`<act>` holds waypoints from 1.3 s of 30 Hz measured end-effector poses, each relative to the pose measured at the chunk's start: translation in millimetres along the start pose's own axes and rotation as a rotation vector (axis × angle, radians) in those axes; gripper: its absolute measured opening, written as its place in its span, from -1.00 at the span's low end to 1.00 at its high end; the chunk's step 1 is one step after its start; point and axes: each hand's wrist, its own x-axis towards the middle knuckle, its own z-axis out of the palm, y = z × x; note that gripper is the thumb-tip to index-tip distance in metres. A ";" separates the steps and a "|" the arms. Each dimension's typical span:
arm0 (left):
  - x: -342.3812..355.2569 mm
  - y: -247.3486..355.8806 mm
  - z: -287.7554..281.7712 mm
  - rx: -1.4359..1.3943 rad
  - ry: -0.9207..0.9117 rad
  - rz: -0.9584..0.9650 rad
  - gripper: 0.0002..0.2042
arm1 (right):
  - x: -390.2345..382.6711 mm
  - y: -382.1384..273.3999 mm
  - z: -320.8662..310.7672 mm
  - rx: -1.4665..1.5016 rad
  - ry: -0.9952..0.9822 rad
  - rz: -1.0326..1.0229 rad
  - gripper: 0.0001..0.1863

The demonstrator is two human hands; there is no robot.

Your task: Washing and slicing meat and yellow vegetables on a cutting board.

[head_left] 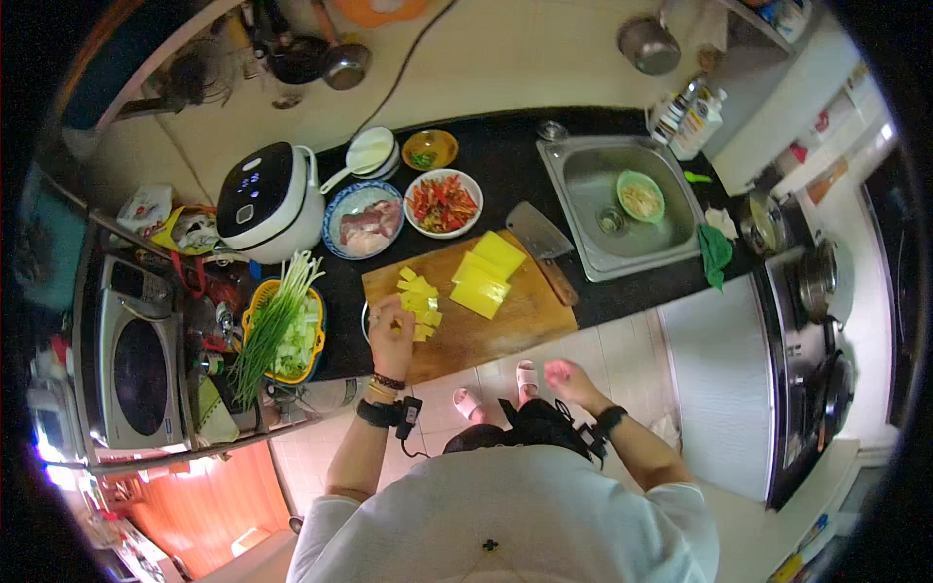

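Observation:
My left hand is over the left end of a wooden cutting board, its fingers bent together at small yellow cut pieces; anything in its fingertips is hidden. Part of a white rim shows beside that hand, at the board's left edge. Flat yellow slabs, perhaps tofu, overlap on the board's right half. Just past them a cleaver lies with its handle across the board's right edge. My right hand hangs in front of the counter, away from the board, fingers curled with nothing seen in them.
Behind the board stand a plate of raw meat, a bowl of chopped peppers and a small brown bowl. Scallions lie over a yellow basket at left, near a rice cooker. The sink holds a green bowl.

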 end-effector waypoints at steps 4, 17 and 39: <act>0.2 5.5 -9.2 -0.223 0.026 -0.091 -0.95 | 39.7 -10.2 21.3 0.910 0.197 0.165 -0.77; -21.5 28.4 -24.2 -0.239 -0.083 -0.219 -0.86 | 80.4 3.8 97.3 1.293 0.364 -0.031 -0.69; -55.4 -16.6 65.3 0.378 -0.331 0.283 -0.60 | -123.7 60.8 28.1 -0.419 1.268 -0.108 -0.61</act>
